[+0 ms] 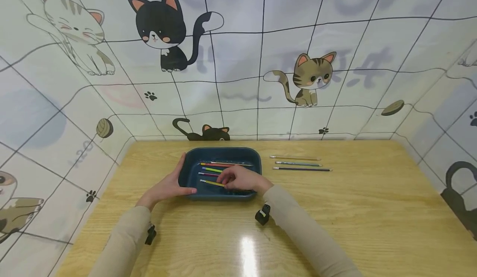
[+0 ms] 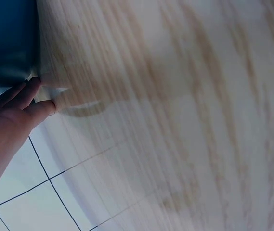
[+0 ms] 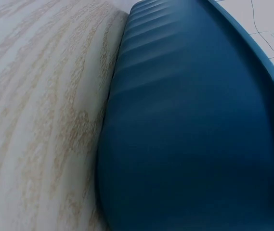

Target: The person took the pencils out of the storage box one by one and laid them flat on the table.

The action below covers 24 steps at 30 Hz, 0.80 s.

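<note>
A dark blue plastic tray (image 1: 223, 197) stands on the table, with several pencils lying inside. My left hand (image 1: 167, 186) grips the tray's left end, thumb over the front rim and fingers along the outer side. In the left wrist view, the fingertips (image 2: 33, 84) sit at the blue wall. My right hand (image 1: 242, 178) reaches into the tray over its front right part and pinches the right end of a yellow pencil (image 1: 211, 182). Beyond that pencil lie a dark red pencil (image 1: 208, 174), a lime green pencil (image 1: 210, 169) and an orange-red pencil (image 1: 216, 164), partly hidden by the hand.
To the right of the tray, a natural-wood pencil (image 1: 294, 158), a light blue pencil (image 1: 298, 164) and a dark pencil (image 1: 302, 169) lie roughly parallel on the wooden table (image 1: 357, 210). A cat-patterned cloth (image 1: 238, 99) hangs behind the table's back edge.
</note>
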Available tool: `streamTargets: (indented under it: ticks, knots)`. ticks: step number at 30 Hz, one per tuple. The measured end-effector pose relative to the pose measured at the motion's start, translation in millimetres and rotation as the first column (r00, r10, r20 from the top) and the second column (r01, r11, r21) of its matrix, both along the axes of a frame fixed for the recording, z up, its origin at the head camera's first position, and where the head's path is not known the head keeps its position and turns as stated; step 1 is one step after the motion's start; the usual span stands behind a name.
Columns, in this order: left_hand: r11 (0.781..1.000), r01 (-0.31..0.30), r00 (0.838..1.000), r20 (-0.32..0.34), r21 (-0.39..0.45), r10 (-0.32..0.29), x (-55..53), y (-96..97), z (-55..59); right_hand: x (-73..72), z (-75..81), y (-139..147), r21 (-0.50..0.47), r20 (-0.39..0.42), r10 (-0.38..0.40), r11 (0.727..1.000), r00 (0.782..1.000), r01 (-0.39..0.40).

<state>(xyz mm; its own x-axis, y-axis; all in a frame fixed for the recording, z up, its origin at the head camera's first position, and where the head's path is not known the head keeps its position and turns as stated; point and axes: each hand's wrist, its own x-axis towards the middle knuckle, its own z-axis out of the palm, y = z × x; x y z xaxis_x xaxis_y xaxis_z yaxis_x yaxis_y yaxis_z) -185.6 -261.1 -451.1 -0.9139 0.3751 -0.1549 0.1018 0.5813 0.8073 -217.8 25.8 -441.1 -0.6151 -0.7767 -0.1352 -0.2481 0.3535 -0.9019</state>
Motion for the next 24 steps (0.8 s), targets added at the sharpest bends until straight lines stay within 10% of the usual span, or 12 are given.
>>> streamTargets:
  ticks: [24]
  knots:
    - [1.0,0.0,1.0,-0.001,-0.015,0.0,-1.6,-0.8,-1.2,8.0,30.7,22,-0.039,-0.241,-0.057,0.998,0.969,0.049]
